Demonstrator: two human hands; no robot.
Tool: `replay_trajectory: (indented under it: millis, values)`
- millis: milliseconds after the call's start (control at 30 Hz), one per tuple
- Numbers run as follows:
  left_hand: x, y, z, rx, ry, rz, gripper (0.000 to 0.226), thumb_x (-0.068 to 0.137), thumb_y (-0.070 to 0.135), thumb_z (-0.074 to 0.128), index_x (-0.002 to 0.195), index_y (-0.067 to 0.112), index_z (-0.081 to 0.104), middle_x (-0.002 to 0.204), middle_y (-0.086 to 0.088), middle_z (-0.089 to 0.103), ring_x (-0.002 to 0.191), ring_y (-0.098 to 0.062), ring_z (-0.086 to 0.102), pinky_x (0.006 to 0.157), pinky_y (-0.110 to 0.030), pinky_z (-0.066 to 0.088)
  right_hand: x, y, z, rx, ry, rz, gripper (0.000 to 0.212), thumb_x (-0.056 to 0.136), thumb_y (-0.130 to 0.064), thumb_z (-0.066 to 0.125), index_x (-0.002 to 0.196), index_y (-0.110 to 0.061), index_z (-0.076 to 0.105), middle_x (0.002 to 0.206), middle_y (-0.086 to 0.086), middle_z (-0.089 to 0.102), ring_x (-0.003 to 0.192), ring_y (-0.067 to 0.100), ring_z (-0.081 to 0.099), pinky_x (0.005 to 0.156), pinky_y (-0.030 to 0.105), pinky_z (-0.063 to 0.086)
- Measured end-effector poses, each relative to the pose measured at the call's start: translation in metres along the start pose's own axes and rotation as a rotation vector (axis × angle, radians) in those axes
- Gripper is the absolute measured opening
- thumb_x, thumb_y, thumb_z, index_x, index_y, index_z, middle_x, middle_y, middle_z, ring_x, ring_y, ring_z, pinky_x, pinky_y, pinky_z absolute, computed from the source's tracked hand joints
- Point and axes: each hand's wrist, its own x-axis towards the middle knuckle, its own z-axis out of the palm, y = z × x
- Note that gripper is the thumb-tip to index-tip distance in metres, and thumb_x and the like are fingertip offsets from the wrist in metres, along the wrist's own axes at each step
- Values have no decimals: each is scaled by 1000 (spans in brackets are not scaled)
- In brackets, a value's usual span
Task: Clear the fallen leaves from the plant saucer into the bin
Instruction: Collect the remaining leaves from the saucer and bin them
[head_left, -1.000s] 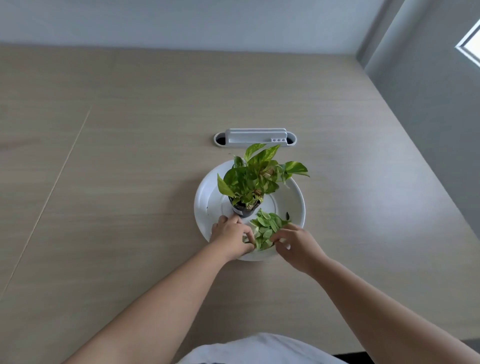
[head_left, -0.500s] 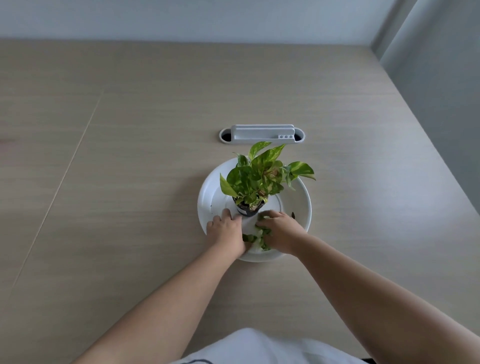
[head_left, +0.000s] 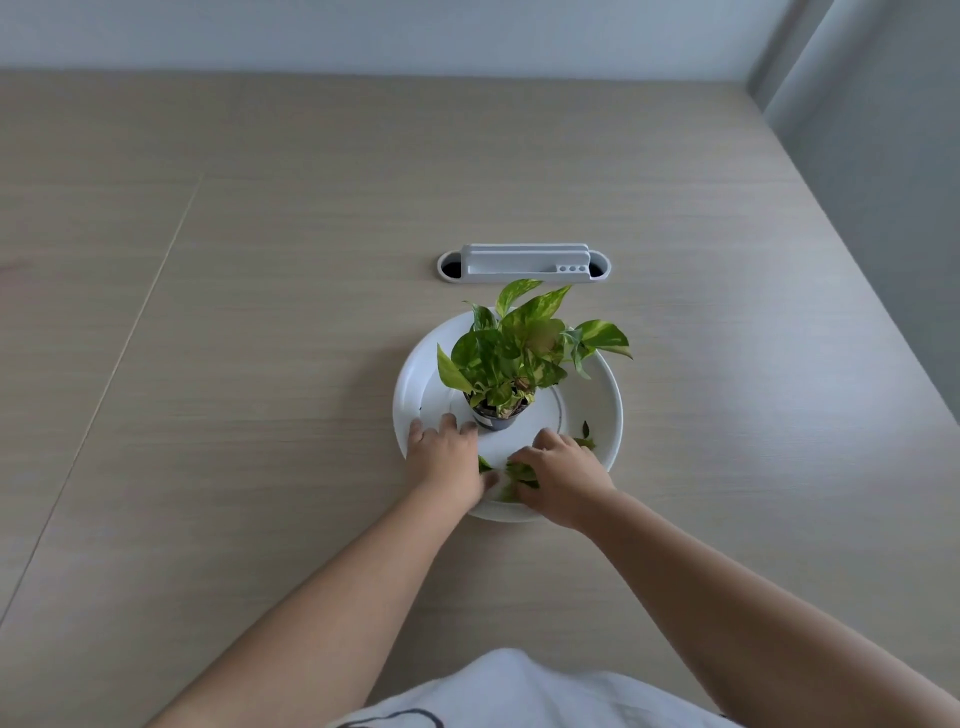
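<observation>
Both hands raked fallen leaves together on the near side of the saucer.

The left hand (head_left: 445, 457) lay flat with fingers spread, just beside the small potted pothos (head_left: 511, 358), probably acting as a wall; the right hand (head_left: 558, 470) cupped over the loose leaves (head_left: 519, 474) between the two hands, fingers curled, touching them rather than pinching. A few leaves (head_left: 584, 439) lay beyond its knuckles, inside the white saucer (head_left: 608, 400). No bin was visible.

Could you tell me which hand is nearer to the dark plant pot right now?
The left. The left hand has fingertips nearly at the dark plant pot's base, on its left; the right hand is lower right, over the fallen leaves.
</observation>
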Motion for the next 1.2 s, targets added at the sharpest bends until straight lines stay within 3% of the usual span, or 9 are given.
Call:
replay_trajectory:
  millis: [100,200,267,500,667,767,867,1000,1200]
  values:
    - [3,-7,-6,-30,-9,23,51,82,55,60,117,19,55,119,-6,54,100,-26,63,118,-50,4,0,-5,0,26,-21,-9,38,88,-44,51,119,-25,63,115,4,51,102,28,54,83,36,47]
    - [3,-13,-10,-58,-26,29,36,86,44,59,113,19,57,118,-5,55,101,-23,62,119,-48,-3,0,-3,-2,18,-50,-60,30,89,-29,45,91,-18,72,106,4,55,89,27,57,72,32,44]
    - [1,-13,-11,-68,-20,35,31,87,38,59,112,19,58,116,-4,57,101,-22,61,119,-48,-5,-1,0,-4,1,-64,-79,30,88,-26,43,84,-16,72,101,3,57,88,26,57,71,31,43]
    - [-2,-18,-10,-212,55,7,32,83,50,59,102,24,60,105,2,58,92,-19,64,118,-51,-6,-9,2,-9,260,174,73,25,91,-30,52,107,-19,68,112,2,57,88,21,60,72,32,51]
    - [-3,-28,-6,-163,82,4,52,74,68,60,103,25,60,103,3,59,97,-18,62,118,-51,-4,-5,-13,-4,95,63,160,53,82,-57,59,121,-22,55,119,2,50,103,23,56,73,34,51]
    - [-3,-25,-3,-105,23,44,65,70,68,65,113,21,58,110,-3,57,104,-23,59,119,-51,7,1,-25,1,-17,17,187,61,77,-62,61,119,-19,51,116,5,47,102,27,56,69,34,48]
    - [0,-23,0,-86,4,64,60,72,58,70,116,19,58,113,-5,56,106,-26,59,116,-45,23,8,-29,4,-62,28,232,53,79,-51,65,116,-16,49,112,6,46,94,29,56,62,34,41]
    - [5,-25,-1,-120,-23,57,49,72,46,75,107,17,59,106,-5,57,95,-31,59,87,-37,48,10,-26,6,-47,35,191,44,82,-41,64,113,-14,49,110,8,46,92,29,55,60,34,41]
    - [9,-28,0,-183,-92,79,32,76,31,76,101,16,62,103,-4,63,89,-30,63,80,-38,55,11,-17,11,39,35,132,30,85,-25,60,112,-13,59,112,7,48,93,28,56,69,36,52]
